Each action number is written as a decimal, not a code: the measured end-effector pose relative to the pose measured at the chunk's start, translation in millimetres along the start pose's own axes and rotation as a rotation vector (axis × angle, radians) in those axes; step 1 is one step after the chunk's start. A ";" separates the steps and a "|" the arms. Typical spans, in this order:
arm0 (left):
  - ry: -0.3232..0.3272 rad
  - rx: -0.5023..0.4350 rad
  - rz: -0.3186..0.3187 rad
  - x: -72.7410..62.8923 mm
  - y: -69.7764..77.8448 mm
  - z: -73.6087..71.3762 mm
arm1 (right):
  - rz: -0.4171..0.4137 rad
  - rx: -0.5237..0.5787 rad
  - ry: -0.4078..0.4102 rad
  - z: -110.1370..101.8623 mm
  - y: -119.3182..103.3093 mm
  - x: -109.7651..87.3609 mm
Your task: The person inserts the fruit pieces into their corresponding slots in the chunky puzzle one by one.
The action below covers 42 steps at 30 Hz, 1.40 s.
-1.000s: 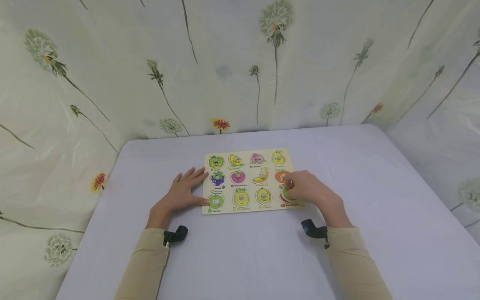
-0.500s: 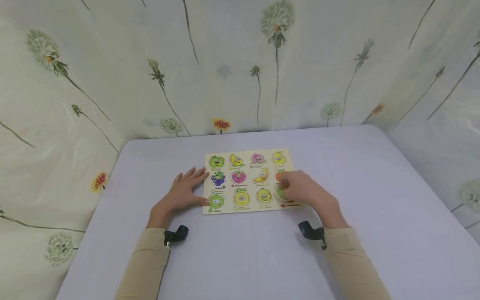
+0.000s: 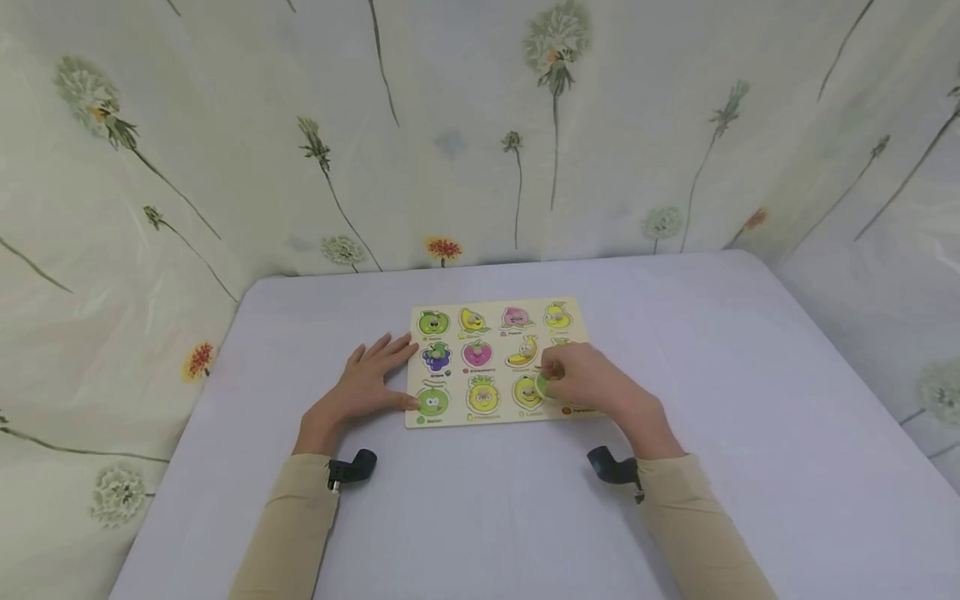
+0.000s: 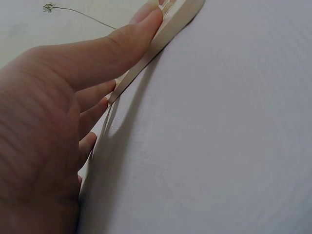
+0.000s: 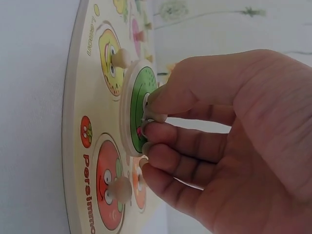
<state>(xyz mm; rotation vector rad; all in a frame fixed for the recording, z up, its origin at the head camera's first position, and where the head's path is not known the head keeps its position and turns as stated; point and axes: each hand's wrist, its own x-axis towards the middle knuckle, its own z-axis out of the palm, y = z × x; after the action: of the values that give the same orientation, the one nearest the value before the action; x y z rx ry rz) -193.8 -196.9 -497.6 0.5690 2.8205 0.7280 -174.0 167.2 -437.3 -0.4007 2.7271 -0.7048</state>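
Observation:
A wooden fruit puzzle board (image 3: 456,418) lies on the table, with knobbed fruit pieces in rows. My left hand (image 3: 367,383) rests at its left edge with fingers spread; the thumb (image 4: 122,46) lies over the board's near left corner, by the melon piece (image 3: 432,402). Thumb and fingers of my right hand (image 3: 592,379) pinch the knob of a round green fruit piece (image 5: 139,97) with a smiling face. That piece is raised over the board, between the lemon piece (image 5: 108,66) and the persimmon piece (image 5: 109,187). In the head view my right hand hides part of the board's right side.
A white cloth covers the table (image 3: 480,517). Behind it hangs a curtain (image 3: 420,150) printed with dandelions. Black wrist cameras are strapped to both sleeves, the left camera (image 3: 352,469) and the right camera (image 3: 613,467).
My right hand has moved left with the green fruit piece, from the board's lower right corner to beside the lemon piece. The left hand has stayed still.

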 end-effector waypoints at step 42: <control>-0.026 -0.032 0.026 -0.8 -1.8 -5.6 | -0.159 -0.015 0.019 23.9 -41.6 12.2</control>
<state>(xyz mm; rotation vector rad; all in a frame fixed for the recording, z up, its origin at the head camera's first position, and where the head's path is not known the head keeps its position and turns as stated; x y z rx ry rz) -195.0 -201.1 -493.6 0.6059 2.7770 0.7634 -168.9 118.0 -438.9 -0.6235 2.7420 -0.7328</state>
